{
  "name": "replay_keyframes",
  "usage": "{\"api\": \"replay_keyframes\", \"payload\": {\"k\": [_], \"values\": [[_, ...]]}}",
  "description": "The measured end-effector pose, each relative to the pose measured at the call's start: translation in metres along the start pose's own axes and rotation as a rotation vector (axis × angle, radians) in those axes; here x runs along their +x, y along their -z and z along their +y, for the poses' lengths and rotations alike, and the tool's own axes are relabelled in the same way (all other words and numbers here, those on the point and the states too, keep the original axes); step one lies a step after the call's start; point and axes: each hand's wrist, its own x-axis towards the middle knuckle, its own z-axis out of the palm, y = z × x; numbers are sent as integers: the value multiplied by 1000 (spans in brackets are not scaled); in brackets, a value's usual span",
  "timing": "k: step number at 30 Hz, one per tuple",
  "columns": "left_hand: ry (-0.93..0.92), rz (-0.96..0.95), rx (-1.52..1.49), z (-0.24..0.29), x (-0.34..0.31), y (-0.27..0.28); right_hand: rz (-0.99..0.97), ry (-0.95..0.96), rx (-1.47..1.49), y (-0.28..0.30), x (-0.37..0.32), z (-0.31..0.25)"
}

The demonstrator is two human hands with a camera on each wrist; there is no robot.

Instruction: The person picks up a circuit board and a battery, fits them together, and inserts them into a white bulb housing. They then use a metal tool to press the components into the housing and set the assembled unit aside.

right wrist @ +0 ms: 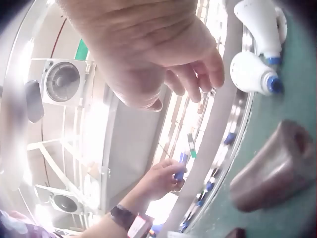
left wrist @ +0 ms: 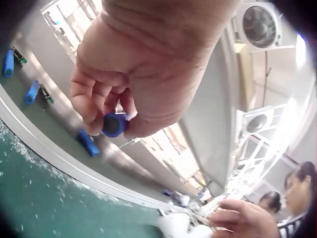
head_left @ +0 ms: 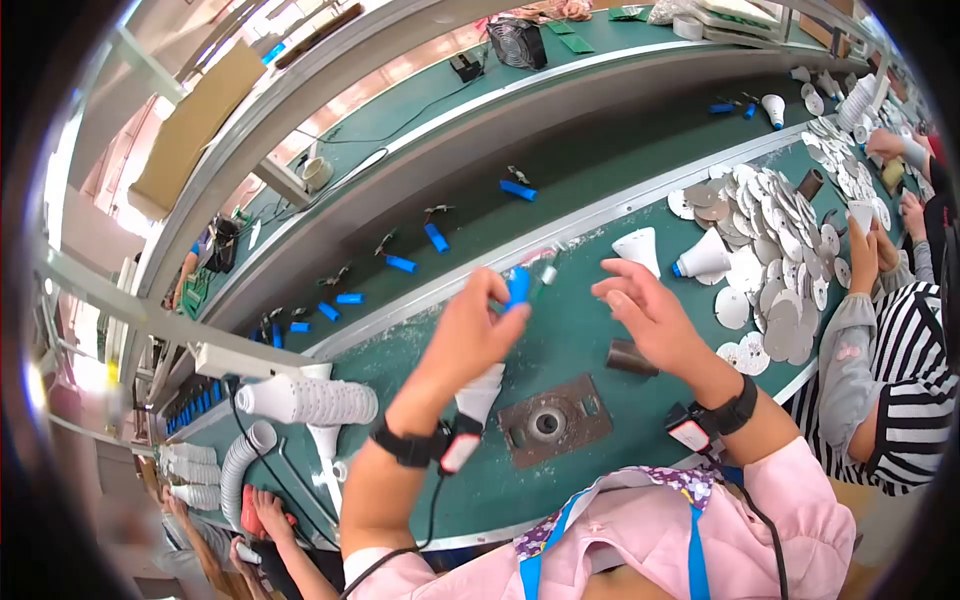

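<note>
My left hand pinches a blue cylindrical battery between thumb and fingers, above the green bench. In the left wrist view the round end of the battery faces the camera. A small green and white strip hangs beside it in the right wrist view. My right hand is raised with fingers loosely spread and holds nothing. Near it are two white bulb housings, one with a blue end, and a brown metal tube. A metal plate with a round socket lies between my forearms.
Behind the bench edge, a sunken lane carries several blue batteries with small boards. Many round metal discs are heaped at right. Stacked white cups lie at left. Other people work at both sides; a shelf frame rises at left.
</note>
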Motion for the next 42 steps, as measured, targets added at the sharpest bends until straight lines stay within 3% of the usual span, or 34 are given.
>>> {"api": "replay_keyframes", "payload": {"k": [1, 3, 4, 5, 7, 8, 10, 12, 14, 15, 17, 18, 21, 23, 27, 29, 31, 32, 33, 35, 39, 42], "values": [[56, -48, -153, 4, -20, -4, -9, 2, 3, -5, -3, -3], [165, -93, -177, 16, -58, -7, -26, -125, 74, -16, -10, -19], [86, -21, -73, 20, -74, -13, 17, -6, -133, -18, -16, -22], [97, -11, -77, 19, -88, -19, 2, -7, -133, -21, -20, -23], [-148, 236, 184, 14, -112, -31, -183, -104, -59, -26, -28, -25], [-199, 277, 204, 9, -121, -36, -197, -107, -59, -30, -33, -25], [-239, 332, 283, 3, -137, -42, -401, -291, -56, -37, -42, -25], [-281, 395, 367, 2, -153, -46, -328, -252, -12, -45, -50, -21], [-10, 306, -138, 1, -168, -50, -257, -219, 38, -53, -58, -21], [-1, 316, -134, -1, -171, -50, -293, -162, 22, -55, -62, -24], [180, 255, -629, -6, -176, -51, -340, -106, 9, -62, -71, -25], [148, 192, -726, -5, -177, -51, -408, -70, -8, -66, -77, -23], [177, 112, -807, -9, -180, -51, -513, -105, -22, -69, -87, -21], [169, 131, -857, -9, -180, -52, -527, -249, 202, -70, -91, -22], [148, 129, -941, -18, -180, -52, -670, -208, 218, -63, -94, -5], [159, 106, -939, -25, -176, -52, -675, -344, 368, -62, -92, -2], [129, 608, -230, -34, -166, -49, -614, -420, 379, -58, -90, -8], [176, 683, 76, -34, -158, -43, -555, -490, 389, -58, -90, -10], [176, 687, 77, -42, -155, -42, -558, -489, 388, -57, -90, -10], [97, 596, 605, -71, -149, -47, -473, -523, 349, -55, -89, -9], [134, 481, 520, -99, -163, -45, -394, -489, 294, -51, -90, -8], [127, 552, 401, -107, -190, -36, -402, -470, 264, -48, -88, -3]]}}
